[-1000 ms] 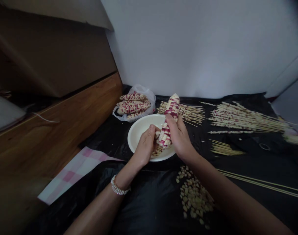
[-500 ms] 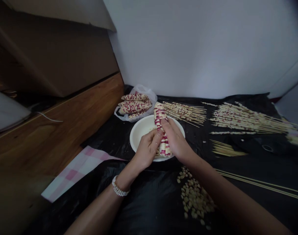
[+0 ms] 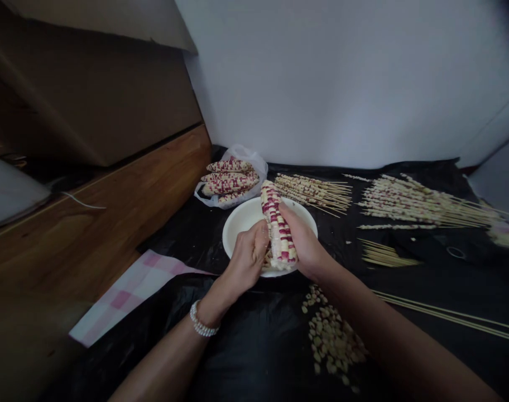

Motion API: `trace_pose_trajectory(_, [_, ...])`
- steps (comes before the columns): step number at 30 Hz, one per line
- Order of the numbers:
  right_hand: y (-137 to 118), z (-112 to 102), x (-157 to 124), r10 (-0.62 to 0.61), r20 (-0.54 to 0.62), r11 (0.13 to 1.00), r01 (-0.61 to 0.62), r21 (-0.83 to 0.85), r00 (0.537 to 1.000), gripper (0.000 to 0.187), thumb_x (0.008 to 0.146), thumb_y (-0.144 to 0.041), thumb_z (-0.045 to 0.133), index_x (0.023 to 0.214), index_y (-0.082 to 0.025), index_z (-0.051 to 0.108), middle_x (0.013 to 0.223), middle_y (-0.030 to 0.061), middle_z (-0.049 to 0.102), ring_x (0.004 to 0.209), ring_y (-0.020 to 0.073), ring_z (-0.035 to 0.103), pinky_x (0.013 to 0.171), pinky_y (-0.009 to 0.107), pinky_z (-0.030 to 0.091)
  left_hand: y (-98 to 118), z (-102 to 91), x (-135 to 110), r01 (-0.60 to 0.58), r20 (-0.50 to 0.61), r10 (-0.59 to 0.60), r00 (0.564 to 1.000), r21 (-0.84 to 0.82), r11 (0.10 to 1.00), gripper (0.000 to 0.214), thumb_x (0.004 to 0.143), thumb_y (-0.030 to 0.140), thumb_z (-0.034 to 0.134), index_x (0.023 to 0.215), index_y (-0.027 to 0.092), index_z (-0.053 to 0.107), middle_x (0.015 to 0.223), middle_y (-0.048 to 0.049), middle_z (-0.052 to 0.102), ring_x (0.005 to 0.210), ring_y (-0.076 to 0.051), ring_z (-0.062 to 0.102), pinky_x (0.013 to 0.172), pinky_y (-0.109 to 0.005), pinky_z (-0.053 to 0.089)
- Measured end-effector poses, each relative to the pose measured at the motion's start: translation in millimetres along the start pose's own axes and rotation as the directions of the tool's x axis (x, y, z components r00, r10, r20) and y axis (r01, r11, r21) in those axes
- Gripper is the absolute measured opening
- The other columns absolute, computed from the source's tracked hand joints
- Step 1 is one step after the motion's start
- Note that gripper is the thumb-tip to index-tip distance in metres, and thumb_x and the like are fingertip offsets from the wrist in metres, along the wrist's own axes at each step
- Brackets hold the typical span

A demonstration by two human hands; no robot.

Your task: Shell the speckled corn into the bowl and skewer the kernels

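An ear of corn [image 3: 283, 234] with cream and dark red kernels is held tilted over a white bowl [image 3: 233, 223]. My right hand [image 3: 302, 240] is wrapped round its right side, thumb along the kernels. My left hand [image 3: 246, 254] is closed against its left side, its fingers curled and partly hidden. A pale strip without kernels shows along the left of the ear, beside my left thumb. Some loose bits lie in the bowl below the ear, mostly covered by my hands. A beaded bracelet [image 3: 202, 321] circles my left wrist.
Behind the bowl, a plastic bag [image 3: 258, 162] holds several ears of corn [image 3: 230, 181]. Kernel-threaded skewers [image 3: 313, 191] lie to its right, with a larger pile [image 3: 413, 201] beyond. Bare sticks [image 3: 386, 254] and loose kernels [image 3: 333, 340] rest on black plastic [image 3: 254, 335].
The ear has turned a little in my hands, and its bare strip now shows. My left thumb has moved from across the kernels to the ear's left side, and the fingers have curled tighter.
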State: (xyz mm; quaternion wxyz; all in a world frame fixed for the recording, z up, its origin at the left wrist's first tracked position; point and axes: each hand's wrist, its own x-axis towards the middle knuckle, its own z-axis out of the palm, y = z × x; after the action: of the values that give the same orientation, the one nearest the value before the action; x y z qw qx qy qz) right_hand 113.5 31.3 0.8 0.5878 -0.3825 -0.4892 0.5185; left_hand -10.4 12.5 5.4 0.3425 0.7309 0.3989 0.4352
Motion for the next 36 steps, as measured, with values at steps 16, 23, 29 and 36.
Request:
trace_pose_trajectory(16, [-10.4,4.0,-10.7,-0.064,0.027,0.926,0.070,-0.370,0.998,0.034,0.092,-0.053,0.035,0.097,-0.025,0.054,0.085,0.0025,0.063,0.094,0.0219,0.059,0.088,0.039,0.040,-2.4,7.6,3.3,0.103,-0.137,-0.114,0.984,-0.083,0.991,0.047,0.096,0.049,0.031,0.083,0.016,0.061,0.078,-0.0052,0.065,0.072,-0.017,0.057,0.070,-0.030,0.045])
trace_pose_trajectory(23, [-8.0,1.1,-5.9,-0.075,0.049,0.958,0.085,-0.273,0.996,0.036,0.093,-0.053,0.033,0.090,-0.024,0.054,0.089,0.0025,0.062,0.090,0.0190,0.057,0.087,0.035,0.042,-3.7,4.8,2.5,0.071,-0.119,-0.095,0.988,-0.187,0.980,0.040,0.094,0.049,0.038,0.099,0.017,0.063,0.098,-0.0074,0.068,0.088,-0.020,0.060,0.079,-0.031,0.047])
trace_pose_trajectory(29, [-8.2,-0.8,-5.5,-0.065,0.085,0.941,0.089,-0.327,0.994,0.035,0.093,-0.053,0.033,0.095,-0.025,0.054,0.091,0.0033,0.063,0.092,0.0202,0.058,0.088,0.037,0.041,-3.7,3.6,9.6,0.231,-0.063,-0.262,0.963,-0.308,0.923,0.056,0.092,0.059,0.030,0.089,0.017,0.068,0.082,-0.0066,0.070,0.080,-0.022,0.063,0.072,-0.033,0.049])
trace_pose_trajectory(36, [-5.5,1.9,-8.5,-0.073,0.081,0.917,0.099,-0.387,0.994,0.035,0.093,-0.054,0.032,0.099,-0.026,0.053,0.085,0.0027,0.062,0.088,0.0212,0.059,0.088,0.039,0.040,-0.8,6.5,9.3,0.235,-0.104,-0.276,0.956,-0.296,0.926,0.044,0.092,0.051,0.039,0.083,0.016,0.064,0.085,-0.0068,0.070,0.081,-0.020,0.060,0.075,-0.032,0.046])
